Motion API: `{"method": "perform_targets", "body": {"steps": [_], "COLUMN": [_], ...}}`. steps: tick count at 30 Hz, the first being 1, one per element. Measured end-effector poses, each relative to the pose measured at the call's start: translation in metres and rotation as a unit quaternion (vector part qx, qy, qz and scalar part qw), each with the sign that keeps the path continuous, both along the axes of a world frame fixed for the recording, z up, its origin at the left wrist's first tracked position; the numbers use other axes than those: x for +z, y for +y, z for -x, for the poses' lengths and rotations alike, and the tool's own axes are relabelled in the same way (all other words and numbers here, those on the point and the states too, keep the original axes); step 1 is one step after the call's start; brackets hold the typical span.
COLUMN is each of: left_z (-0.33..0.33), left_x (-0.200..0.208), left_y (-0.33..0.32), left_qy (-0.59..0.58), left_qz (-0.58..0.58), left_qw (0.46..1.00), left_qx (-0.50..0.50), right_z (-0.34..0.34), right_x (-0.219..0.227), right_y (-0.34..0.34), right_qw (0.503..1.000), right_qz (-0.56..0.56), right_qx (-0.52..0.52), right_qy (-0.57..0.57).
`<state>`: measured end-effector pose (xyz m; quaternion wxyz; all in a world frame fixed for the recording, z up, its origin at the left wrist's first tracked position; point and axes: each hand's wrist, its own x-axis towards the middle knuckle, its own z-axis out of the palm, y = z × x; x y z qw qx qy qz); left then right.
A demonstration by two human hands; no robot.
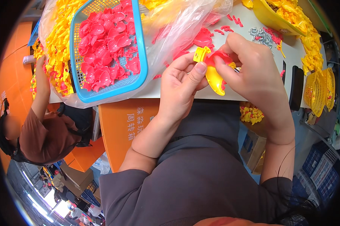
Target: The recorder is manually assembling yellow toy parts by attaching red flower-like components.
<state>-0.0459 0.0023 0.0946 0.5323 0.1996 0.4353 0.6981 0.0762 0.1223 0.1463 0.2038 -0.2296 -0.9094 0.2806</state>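
In front of me, over the table's near edge, my left hand (183, 84) pinches a yellow plastic toy part (215, 80) between thumb and fingers. Its square yellow end sticks up above the thumb, and a curved, glossy body hangs below. My right hand (253, 67) closes on a red petal-shaped plastic piece (223, 57) pressed against the yellow part. The right fingertips are partly hidden behind the pieces. Just beyond my hands, loose red shells (204, 37) lie on the white table (241, 84). Small silver metal pins (261, 37) are scattered beyond the right hand.
A blue basket (141, 67) of red shells stands left, beside clear plastic sheeting (177, 26) and heaped yellow parts (60, 41). Right are a yellow tub (275, 22), a black bar-shaped object (296, 88) and yellow baskets (315, 92). Another person (45, 135) reaches toward the left heap.
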Motion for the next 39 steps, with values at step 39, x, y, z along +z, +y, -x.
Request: {"method": "perform_targets", "body": {"steps": [39], "left_z": [-0.003], "left_x": [-0.004], "left_y": [-0.003], "left_qy": [-0.053], "left_qz": [-0.005], "left_qw": [0.999], "left_qx": [0.002], "right_z": [-0.002], "right_x": [-0.008], "right_y": [0.010], "right_qw": [0.996], "right_qz": [-0.062], "right_qx": [0.049], "right_qy": [0.050]}}
